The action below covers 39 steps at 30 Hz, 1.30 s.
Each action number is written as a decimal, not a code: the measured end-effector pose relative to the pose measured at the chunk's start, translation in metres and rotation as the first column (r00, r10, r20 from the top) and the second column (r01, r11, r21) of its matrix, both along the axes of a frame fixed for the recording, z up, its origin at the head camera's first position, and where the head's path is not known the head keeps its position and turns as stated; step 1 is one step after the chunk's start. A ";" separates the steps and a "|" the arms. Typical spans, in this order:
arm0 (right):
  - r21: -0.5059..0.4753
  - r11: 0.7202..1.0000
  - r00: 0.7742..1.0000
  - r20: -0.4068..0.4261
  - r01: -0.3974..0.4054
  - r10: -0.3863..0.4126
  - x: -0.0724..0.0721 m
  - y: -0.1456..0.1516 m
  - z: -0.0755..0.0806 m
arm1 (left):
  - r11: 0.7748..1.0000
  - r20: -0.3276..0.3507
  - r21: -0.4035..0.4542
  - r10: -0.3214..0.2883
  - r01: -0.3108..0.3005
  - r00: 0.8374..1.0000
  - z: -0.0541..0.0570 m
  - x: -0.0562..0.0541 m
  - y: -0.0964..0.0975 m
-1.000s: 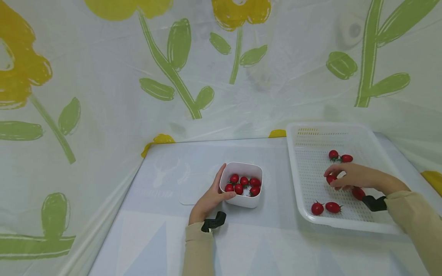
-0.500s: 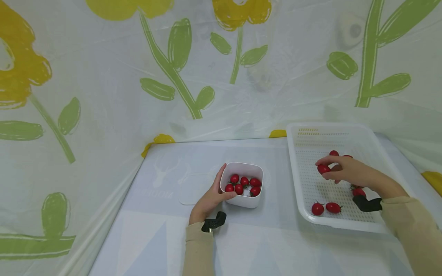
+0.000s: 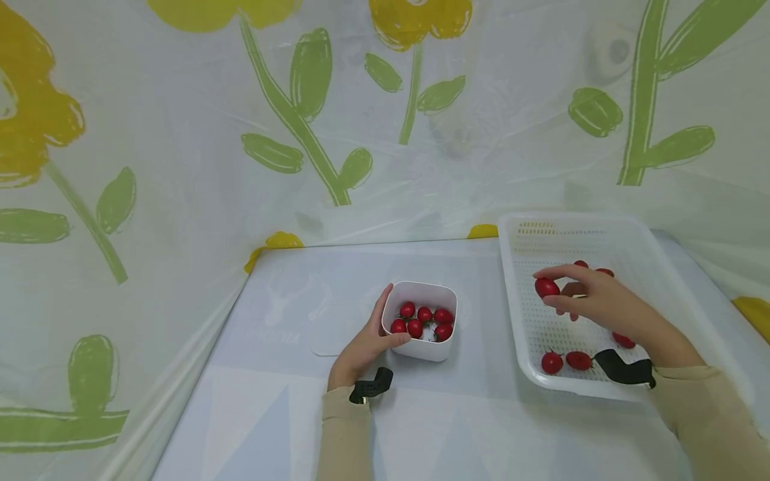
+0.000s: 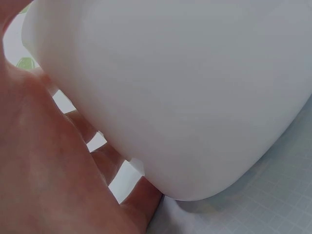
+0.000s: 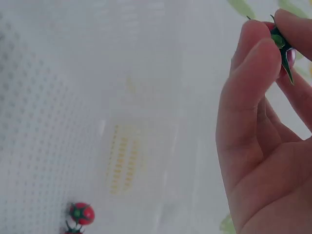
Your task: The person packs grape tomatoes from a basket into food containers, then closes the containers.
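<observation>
My left hand (image 3: pixel 363 344) holds a small white square box (image 3: pixel 421 351), thumb at the near rim and fingers along its left side. Several red cherry tomatoes (image 3: pixel 414 328) lie inside the box. In the left wrist view the box's smooth wall (image 4: pixel 185 97) fills most of the picture. Over the white perforated basket (image 3: pixel 511 314), my right hand (image 3: pixel 592 294) pinches one cherry tomato (image 3: pixel 547 287) between thumb and fingers. Its green stem cap (image 5: pixel 278 41) shows in the right wrist view. More cherry tomatoes (image 3: pixel 579 361) lie in the basket, some partly hidden by the hand.
Box and basket share a pale table (image 3: pixel 481 414) with a printed pattern. The basket stands at the right, its raised rim all round. A white curtain (image 3: pixel 198 133) with yellow flowers and green leaves hangs behind and at the left.
My right hand has lifted the pinched cherry tomato and moved it left and away from me, towards the basket's left side. The left hand and the box have stayed put.
</observation>
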State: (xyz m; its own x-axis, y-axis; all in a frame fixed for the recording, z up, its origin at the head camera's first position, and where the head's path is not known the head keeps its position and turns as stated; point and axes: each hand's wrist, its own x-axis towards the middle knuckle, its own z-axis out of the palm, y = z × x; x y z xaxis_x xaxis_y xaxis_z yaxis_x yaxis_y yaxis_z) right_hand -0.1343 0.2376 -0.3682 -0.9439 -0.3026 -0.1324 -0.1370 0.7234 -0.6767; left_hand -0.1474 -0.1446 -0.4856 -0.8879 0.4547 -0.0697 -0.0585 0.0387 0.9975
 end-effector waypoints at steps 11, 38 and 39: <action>-0.125 0.990 0.988 -0.130 0.064 -0.080 0.017 -0.033 0.011 | 1.000 0.025 0.010 -0.028 0.027 0.999 0.019 0.005 0.003; -0.580 0.783 0.944 -0.071 0.223 -0.322 0.027 -0.103 -0.018 | 0.998 0.044 -0.057 -0.020 0.022 0.999 0.023 0.006 -0.001; -0.578 0.785 0.943 -0.075 0.224 -0.325 0.026 -0.105 -0.019 | 0.998 0.039 -0.056 -0.024 0.026 0.999 0.026 0.007 0.000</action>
State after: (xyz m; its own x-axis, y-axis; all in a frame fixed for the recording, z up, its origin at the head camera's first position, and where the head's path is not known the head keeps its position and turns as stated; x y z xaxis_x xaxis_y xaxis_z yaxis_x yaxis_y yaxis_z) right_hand -0.1086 0.1329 -0.3869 -0.9904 -0.0006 0.1383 -0.1339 0.2549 -0.9577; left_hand -0.1406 -0.1450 -0.4593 -0.8725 0.4709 -0.1301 -0.0953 0.0972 0.9907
